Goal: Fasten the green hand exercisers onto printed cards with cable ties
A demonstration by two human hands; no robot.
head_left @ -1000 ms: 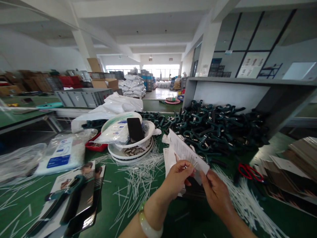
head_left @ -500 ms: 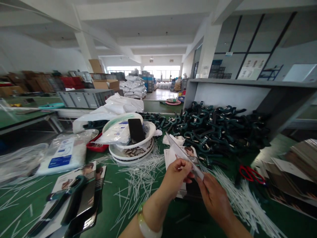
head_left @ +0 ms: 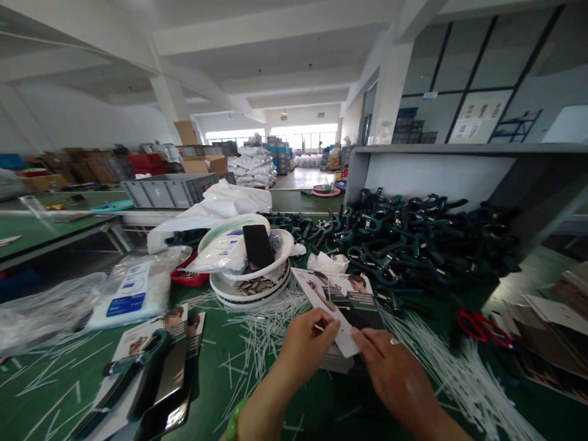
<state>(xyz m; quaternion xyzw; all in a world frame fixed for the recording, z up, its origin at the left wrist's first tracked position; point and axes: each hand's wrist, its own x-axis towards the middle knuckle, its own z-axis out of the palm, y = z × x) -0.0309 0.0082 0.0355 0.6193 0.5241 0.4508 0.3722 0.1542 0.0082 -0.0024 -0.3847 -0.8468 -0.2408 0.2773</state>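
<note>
Head view: both bare hands were on one printed card, lying tilted just above the near part of the bench, over a stack of cards. Left hand (head_left: 309, 337) had its fingers curled and thumb brought in, next to no gap, pinching the printed card (head_left: 318, 295) at its left edge; couldn't tell if anything thin sat between the tips as well. Right hand (head_left: 390, 361), ring on one finger, had the lower right edge, fingers together and nearly closed on it; its underside was hidden, so pressure unknown. Green bangle (head_left: 235, 419) on the left wrist. Card stack (head_left: 365, 300) lay directly beneath, photo side up. White tissue (head_left: 328, 263) just behind it. Loose white ties (head_left: 261, 334) were scattered left of the hands, a thicker bundle of ties (head_left: 466, 376) right of them. Red-handled scissors (head_left: 484, 327) lay near that bundle, more stacked cards (head_left: 551, 349) further right. Big heap of dark green clamps (head_left: 395, 239) behind the hands, against a grey open-fronted bin (head_left: 463, 150). Left-centre: stacked white bowls (head_left: 250, 300) with small metal parts, black phone (head_left: 258, 247) leaning on top, red tray (head_left: 189, 278) beside. Clear bag (head_left: 133, 294) with a blue label left of that. Near left, a clamp (head_left: 147, 367) lay on cards, all on the green bench (head_left: 214, 367).
</note>
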